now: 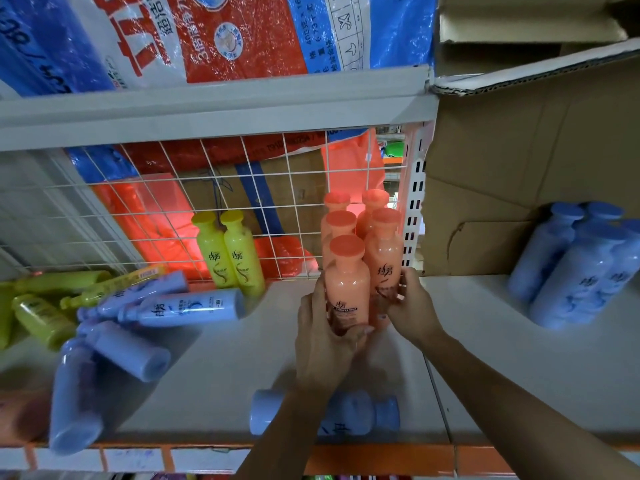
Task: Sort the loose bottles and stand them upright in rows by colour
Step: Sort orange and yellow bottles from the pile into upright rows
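Left hand curled round the nearest orange bottle, right hand gripping its neighbour, orange rows upright by the far wire grid, bare shelf between loose blue bottles left and near edge

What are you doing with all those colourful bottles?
A person is sorting bottles on a shelf by colour. The left hand holds the front orange bottle, and the right hand steadies the orange bottle beside it. Two yellow bottles already stand upright. Several blue bottles and yellow ones still lie loose on the left.
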Available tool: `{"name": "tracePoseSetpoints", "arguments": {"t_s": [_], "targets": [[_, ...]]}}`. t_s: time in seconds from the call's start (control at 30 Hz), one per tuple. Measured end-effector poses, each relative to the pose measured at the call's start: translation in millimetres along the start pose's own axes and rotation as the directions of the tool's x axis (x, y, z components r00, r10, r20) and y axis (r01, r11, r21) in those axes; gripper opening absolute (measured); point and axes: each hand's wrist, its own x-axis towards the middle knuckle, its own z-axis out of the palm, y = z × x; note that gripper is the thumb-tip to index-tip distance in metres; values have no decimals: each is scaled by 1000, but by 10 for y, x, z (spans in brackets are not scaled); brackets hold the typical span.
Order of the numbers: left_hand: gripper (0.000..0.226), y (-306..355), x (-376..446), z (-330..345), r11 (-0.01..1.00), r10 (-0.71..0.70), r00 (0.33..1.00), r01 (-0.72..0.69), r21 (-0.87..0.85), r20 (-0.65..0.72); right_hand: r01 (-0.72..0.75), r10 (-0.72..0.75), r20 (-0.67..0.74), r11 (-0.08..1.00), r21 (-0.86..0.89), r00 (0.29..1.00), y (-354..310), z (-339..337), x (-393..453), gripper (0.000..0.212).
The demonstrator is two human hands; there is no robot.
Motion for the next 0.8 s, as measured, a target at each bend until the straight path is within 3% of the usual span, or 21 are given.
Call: {"name": "tracePoseSetpoints", "arguments": {"t_s": [0.37,0.63,0.8], "targets": [[102,-4,20,6,999,-16,1000,16,-48,-10,48,-49,-43,998,-30,998,23,36,4,42],[81,111,-96,44,992,-44,997,36,-124,-58,1,-4,-40,998,-64,999,-78,36,-91,49],[100,315,-117,156,996,-88,980,88,-8,-179,-59,58,-16,996,-70,998,-84,11,-78,42]]}}
